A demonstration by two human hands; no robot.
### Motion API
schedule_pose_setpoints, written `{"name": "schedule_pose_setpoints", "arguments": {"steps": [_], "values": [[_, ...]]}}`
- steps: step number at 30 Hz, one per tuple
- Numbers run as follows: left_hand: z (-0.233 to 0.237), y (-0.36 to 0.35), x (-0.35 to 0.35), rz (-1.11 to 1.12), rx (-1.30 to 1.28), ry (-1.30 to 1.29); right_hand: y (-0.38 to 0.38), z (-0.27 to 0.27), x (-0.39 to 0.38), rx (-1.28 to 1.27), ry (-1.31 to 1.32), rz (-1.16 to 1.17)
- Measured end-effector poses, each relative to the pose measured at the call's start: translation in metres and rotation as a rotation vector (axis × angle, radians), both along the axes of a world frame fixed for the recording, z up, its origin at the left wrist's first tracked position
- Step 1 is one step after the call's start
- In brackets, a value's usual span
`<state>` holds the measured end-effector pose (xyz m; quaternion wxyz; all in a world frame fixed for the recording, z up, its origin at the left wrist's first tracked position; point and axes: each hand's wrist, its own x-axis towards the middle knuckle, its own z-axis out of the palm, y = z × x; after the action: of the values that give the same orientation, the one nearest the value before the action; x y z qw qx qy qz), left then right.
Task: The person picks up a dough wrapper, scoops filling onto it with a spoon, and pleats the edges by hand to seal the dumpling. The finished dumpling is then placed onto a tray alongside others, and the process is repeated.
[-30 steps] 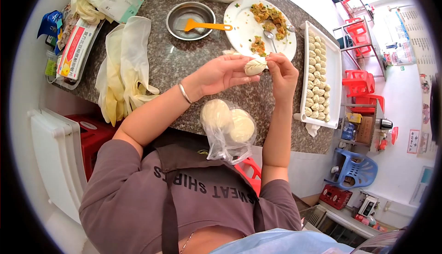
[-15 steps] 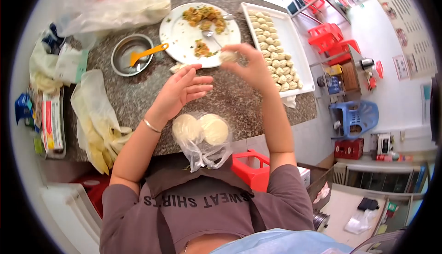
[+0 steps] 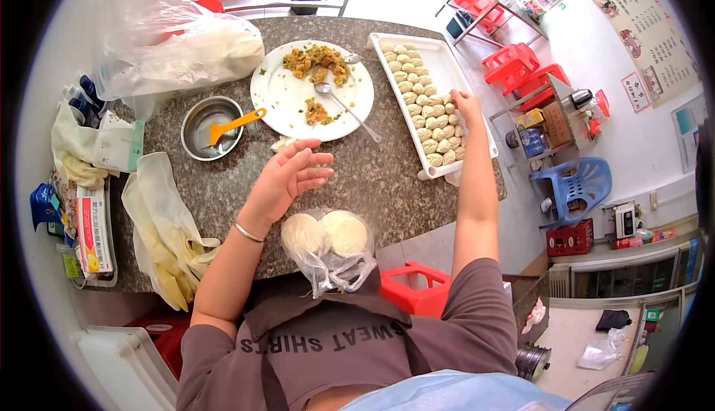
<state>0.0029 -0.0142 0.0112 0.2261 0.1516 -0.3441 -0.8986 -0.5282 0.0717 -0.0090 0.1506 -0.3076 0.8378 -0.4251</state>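
Observation:
My right hand (image 3: 467,108) reaches over the white tray (image 3: 485,129), its fingertips pinched around a pleated dumpling at the right edge of the rows. Several pleated dumplings (image 3: 433,122) lie in close rows on that tray. My left hand (image 3: 287,176) hangs over the counter with its fingers apart, holding nothing. Just beyond it is a small scrap of dough (image 3: 281,144). A white plate (image 3: 272,117) carries chopped filling (image 3: 316,62) and a metal spoon (image 3: 346,111). Near my body, round dough wrappers (image 3: 345,234) sit in a clear plastic bag.
A metal bowl (image 3: 195,150) with an orange-handled scraper (image 3: 237,123) stands left of the plate. A large plastic bag (image 3: 179,46) lies at the back left, and pale gloves (image 3: 170,228) at the left edge. Below the counter is a red stool (image 3: 417,288).
My right hand has moved from beside the plate to the tray on the right, carrying a dumpling. My left hand stays nearly in place. The view has tilted up slightly.

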Motion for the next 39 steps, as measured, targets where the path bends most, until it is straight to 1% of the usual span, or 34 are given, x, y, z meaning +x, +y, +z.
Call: {"name": "schedule_pose_setpoints", "arguments": {"steps": [1, 3, 5, 9, 11, 12, 14, 15, 16, 17, 18, 19, 20, 21, 22, 23, 24, 25, 28, 30, 31, 33, 34, 35, 36, 37, 38, 39], "values": [[-0.001, 0.000, 0.000, -0.001, 0.004, 0.004, 0.002, -0.002, 0.003, 0.001, -0.057, -0.012], [-0.001, 0.000, 0.000, 0.003, 0.000, 0.007, 0.004, 0.003, 0.010, -0.006, -0.052, -0.023], [-0.002, 0.000, 0.000, -0.002, -0.004, 0.019, 0.006, 0.016, 0.023, -0.065, -0.193, -0.088], [-0.002, 0.000, 0.000, -0.002, -0.016, -0.002, 0.008, 0.006, 0.009, -0.088, -0.183, -0.077], [-0.004, -0.001, -0.001, 0.003, -0.018, -0.014, 0.009, -0.011, -0.017, -0.061, -0.086, -0.042], [-0.004, -0.001, -0.001, 0.004, -0.019, -0.034, 0.012, -0.001, -0.010, 0.044, 0.092, -0.085], [-0.007, -0.003, -0.002, 0.014, -0.030, -0.055, 0.018, 0.000, -0.004, -0.206, 0.151, -0.023], [-0.005, -0.002, -0.001, 0.020, -0.028, -0.071, 0.020, 0.013, 0.027, -0.336, 0.124, 0.021], [-0.007, -0.002, -0.001, 0.020, -0.030, -0.064, 0.022, 0.036, 0.075, -0.460, 0.085, 0.059], [-0.008, -0.003, -0.001, 0.018, -0.035, -0.056, 0.028, 0.056, 0.127, -0.447, 0.029, 0.088], [-0.010, -0.004, -0.002, 0.019, -0.052, -0.054, 0.036, 0.068, 0.172, -0.395, 0.024, 0.173], [-0.012, -0.004, -0.002, 0.015, -0.073, -0.046, 0.050, 0.065, 0.202, -0.296, 0.029, 0.275], [-0.016, -0.005, -0.003, 0.011, -0.086, -0.037, 0.062, 0.067, 0.238, -0.219, -0.028, 0.445], [-0.016, -0.004, -0.003, 0.013, -0.090, -0.039, 0.074, 0.066, 0.273, -0.109, -0.016, 0.590], [-0.017, -0.004, -0.004, 0.008, -0.086, -0.039, 0.081, 0.063, 0.299, -0.043, 0.058, 0.719], [-0.017, -0.004, -0.004, 0.005, -0.087, -0.036, 0.087, 0.053, 0.321, -0.030, 0.150, 0.778], [-0.017, -0.002, -0.003, 0.005, -0.085, -0.043, 0.093, 0.046, 0.343, 0.009, 0.184, 0.747], [-0.016, -0.001, -0.003, 0.007, -0.095, -0.042, 0.099, 0.037, 0.353, -0.010, 0.386, 0.762], [-0.015, -0.002, -0.003, 0.015, -0.118, -0.042, 0.113, 0.025, 0.369, -0.061, 0.307, 0.708], [-0.015, -0.001, -0.003, 0.018, -0.128, -0.045, 0.121, 0.022, 0.374, -0.057, 0.154, 0.674], [-0.016, -0.001, -0.003, 0.017, -0.123, -0.046, 0.126, 0.022, 0.376, -0.062, 0.156, 0.676], [-0.015, 0.000, -0.003, 0.024, -0.149, -0.037, 0.131, 0.023, 0.376, -0.140, 0.101, 0.603], [-0.012, 0.001, -0.002, 0.004, -0.166, -0.033, 0.135, 0.025, 0.374, -0.171, 0.080, 0.636], [-0.008, 0.002, 0.000, -0.012, -0.193, -0.023, 0.142, 0.023, 0.374, -0.172, -0.038, 0.629], [-0.008, 0.004, 0.001, -0.064, -0.232, 0.072, 0.149, 0.015, 0.372, -0.261, -0.043, 0.687], [-0.009, 0.004, 0.003, -0.118, -0.277, 0.165, 0.150, 0.022, 0.375, -0.304, -0.053, 0.748], [-0.006, 0.005, 0.006, -0.186, -0.312, 0.238, 0.154, 0.029, 0.384, -0.333, -0.139, 0.737], [-0.003, 0.004, 0.008, -0.259, -0.349, 0.305, 0.151, 0.039, 0.388, -0.311, -0.011, 0.816]]}}
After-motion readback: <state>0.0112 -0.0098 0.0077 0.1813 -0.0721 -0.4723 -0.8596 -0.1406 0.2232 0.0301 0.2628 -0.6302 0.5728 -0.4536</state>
